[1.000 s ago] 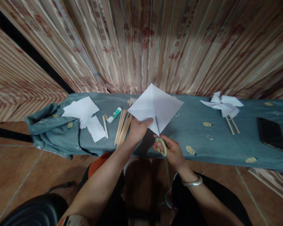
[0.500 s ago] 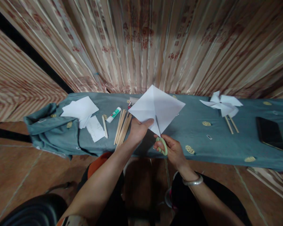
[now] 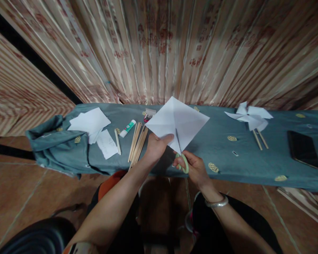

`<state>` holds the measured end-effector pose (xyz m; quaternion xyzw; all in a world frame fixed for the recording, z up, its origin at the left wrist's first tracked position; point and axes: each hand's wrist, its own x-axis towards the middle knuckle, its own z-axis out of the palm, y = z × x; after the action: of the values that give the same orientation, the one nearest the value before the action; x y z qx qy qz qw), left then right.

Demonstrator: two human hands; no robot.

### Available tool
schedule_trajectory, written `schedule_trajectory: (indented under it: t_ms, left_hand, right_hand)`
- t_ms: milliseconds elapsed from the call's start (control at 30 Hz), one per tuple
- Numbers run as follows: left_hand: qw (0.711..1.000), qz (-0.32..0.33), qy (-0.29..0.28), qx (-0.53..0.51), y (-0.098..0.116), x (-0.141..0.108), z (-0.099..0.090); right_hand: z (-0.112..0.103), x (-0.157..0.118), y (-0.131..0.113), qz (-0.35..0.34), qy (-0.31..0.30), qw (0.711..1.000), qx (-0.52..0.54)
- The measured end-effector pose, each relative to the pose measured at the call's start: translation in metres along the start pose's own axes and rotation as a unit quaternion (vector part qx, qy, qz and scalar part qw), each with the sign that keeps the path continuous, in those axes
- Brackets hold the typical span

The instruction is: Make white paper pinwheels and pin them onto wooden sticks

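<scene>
My left hand [image 3: 158, 144] pinches the lower left edge of a creased white square of paper [image 3: 185, 120], its thumb lying on top. The paper is held up with one corner pointing toward me. In my right hand [image 3: 193, 165] are scissors with pale green handles [image 3: 186, 163]. Their blade lies over the paper's lower part, running up from the near corner toward the centre. The fingers of my right hand are wrapped round the handles. The other blade is hidden, probably under the paper.
On the green cloth [image 3: 217, 148] to the left lie white sheets [image 3: 91, 121], a written note [image 3: 107, 144], a pen [image 3: 118, 141], a glue stick [image 3: 128, 128], wooden sticks [image 3: 137, 144] and a small box [image 3: 149, 115]. To the right are a paper pinwheel [image 3: 250, 116] and a black phone [image 3: 303, 149].
The paper has shifted very slightly to the right, and more of the small box behind it shows. Both hands keep their holds.
</scene>
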<state>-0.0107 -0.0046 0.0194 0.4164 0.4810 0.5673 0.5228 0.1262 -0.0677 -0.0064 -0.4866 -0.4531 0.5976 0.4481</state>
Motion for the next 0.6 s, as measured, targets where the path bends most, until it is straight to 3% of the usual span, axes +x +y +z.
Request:
schedule_trajectory:
  t_ms: [600]
  left_hand:
    - [1.0,-0.011,0.005,0.0,0.0016,-0.0013,-0.0001]
  right_hand:
    - [0.0008,-0.0004,-0.0008,-0.006,0.006,1.0,-0.012]
